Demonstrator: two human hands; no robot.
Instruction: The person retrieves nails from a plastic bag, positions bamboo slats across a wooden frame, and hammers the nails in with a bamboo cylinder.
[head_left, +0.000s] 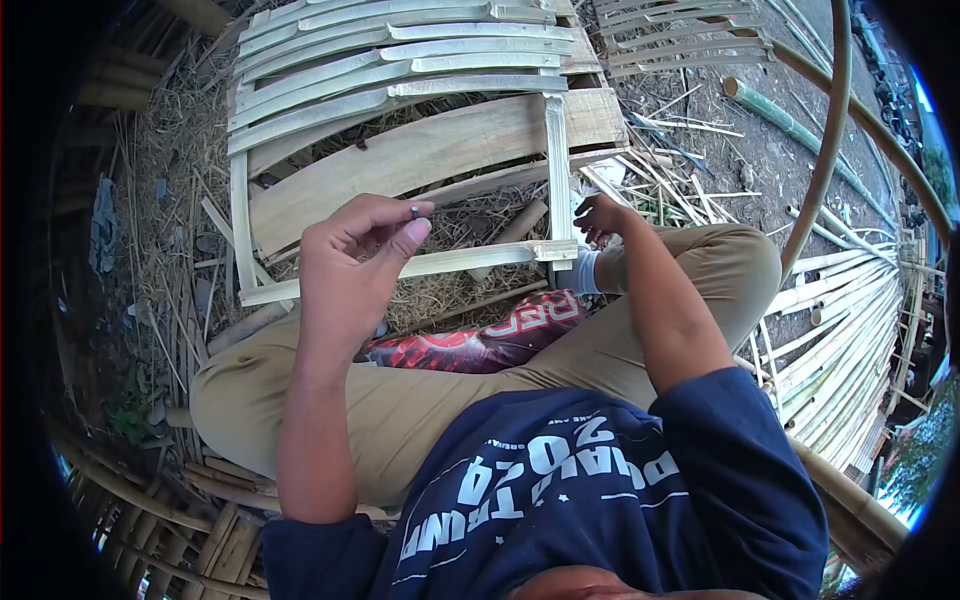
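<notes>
My left hand point(352, 250) is raised over the near left part of a bamboo slat frame point(556, 165). Its thumb and forefinger pinch a small dark nail point(415, 212), of which only a short bit shows. Beyond the fingers, several pale split slats point(400, 95) lie in a row across the frame's side rails. The frame rests over wide wooden boards point(420, 140). My right hand point(603, 218) hangs by the frame's right rail with its fingers loosely bent and apart, close to a white plastic bag point(605, 180). I see nothing held in it.
A second slatted panel point(685, 35) lies at the far right. Bamboo poles point(800, 130) and a pile of split bamboo point(835, 340) fill the right side. A curved pole point(835, 120) rises nearby. Between my legs lies a red and black printed cushion or sack point(480, 340).
</notes>
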